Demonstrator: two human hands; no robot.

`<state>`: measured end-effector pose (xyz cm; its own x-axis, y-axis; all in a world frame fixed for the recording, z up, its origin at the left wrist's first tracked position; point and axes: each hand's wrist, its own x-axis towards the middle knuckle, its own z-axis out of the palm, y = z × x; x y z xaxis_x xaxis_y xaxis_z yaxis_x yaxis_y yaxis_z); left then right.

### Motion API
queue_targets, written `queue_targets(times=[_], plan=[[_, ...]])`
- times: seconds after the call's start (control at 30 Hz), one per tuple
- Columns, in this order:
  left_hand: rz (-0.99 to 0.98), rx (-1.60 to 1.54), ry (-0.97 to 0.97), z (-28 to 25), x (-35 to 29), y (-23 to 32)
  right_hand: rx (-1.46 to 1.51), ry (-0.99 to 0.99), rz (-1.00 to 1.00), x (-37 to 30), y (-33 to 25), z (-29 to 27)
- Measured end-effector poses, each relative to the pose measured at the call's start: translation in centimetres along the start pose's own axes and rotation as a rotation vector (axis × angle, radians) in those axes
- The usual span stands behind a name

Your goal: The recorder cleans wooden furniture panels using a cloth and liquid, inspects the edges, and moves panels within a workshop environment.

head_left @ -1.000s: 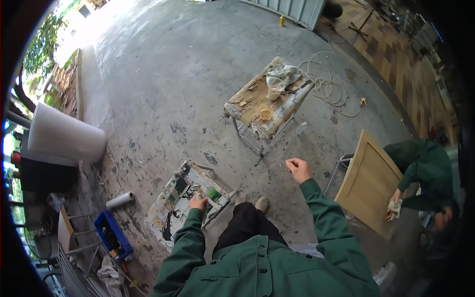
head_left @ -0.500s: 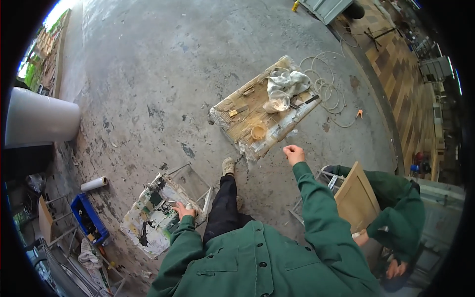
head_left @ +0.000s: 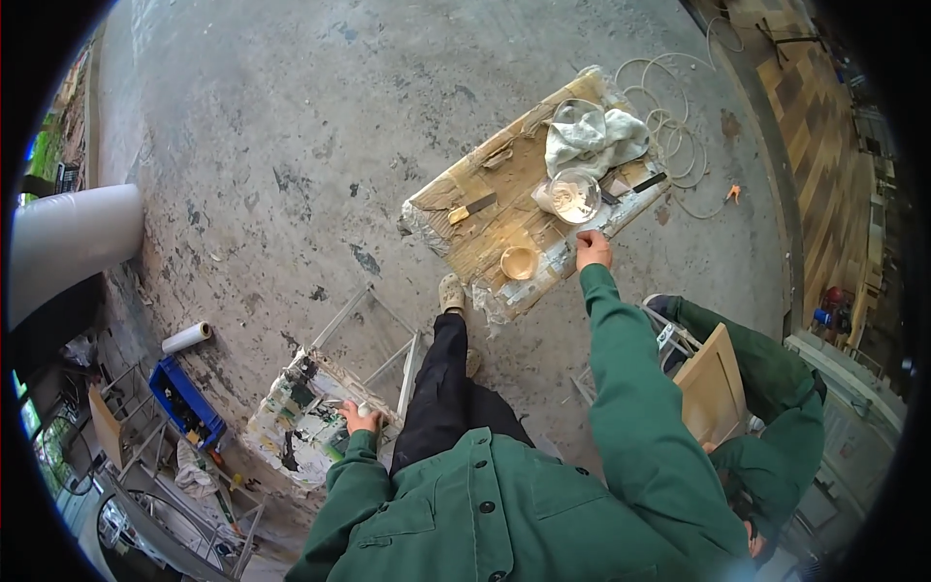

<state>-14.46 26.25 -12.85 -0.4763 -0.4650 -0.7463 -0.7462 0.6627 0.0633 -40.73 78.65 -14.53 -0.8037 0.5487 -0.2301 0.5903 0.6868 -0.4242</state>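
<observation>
My right hand (head_left: pixel 593 252), fingers pinched together, is at the near edge of a worn, tape-patched wooden board (head_left: pixel 456 233). Anything it pinches is too small or hidden to tell. Close by on the board stand a clear tub of pale paste (head_left: pixel 574 198) and a small round container of tan paste (head_left: pixel 520 262). My left hand (head_left: pixel 363 419) rests at the right side of a paint-crusted panel (head_left: pixel 291 422), its fingers curled around a small whitish thing whose kind I cannot make out.
On the board lie a white cloth (head_left: pixel 596 138), a putty knife (head_left: pixel 472 208) and a dark-handled tool (head_left: pixel 648 182). A co-worker in green (head_left: pixel 776 427) holds a wooden panel (head_left: pixel 711 388) at the right. Left are a blue crate (head_left: pixel 186 400), a white roll (head_left: pixel 186 338) and metal frames.
My right hand has moved forward to the board's near edge, beside the paste containers. The view has shifted. My left hand stays at the crusted panel.
</observation>
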Motion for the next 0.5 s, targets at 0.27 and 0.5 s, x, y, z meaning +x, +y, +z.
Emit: queue_targets(times=[0.27, 0.5], plan=[[-0.001, 0.001, -0.054, 0.4, 0.9, -2.4, -0.024, -0.122, 0.093, -0.5, -2.4, -0.7], [-0.028, -0.054, -0.049, -0.7, -0.5, -0.3, -0.315, -0.089, -0.116, -1.6, -3.6, -0.4]])
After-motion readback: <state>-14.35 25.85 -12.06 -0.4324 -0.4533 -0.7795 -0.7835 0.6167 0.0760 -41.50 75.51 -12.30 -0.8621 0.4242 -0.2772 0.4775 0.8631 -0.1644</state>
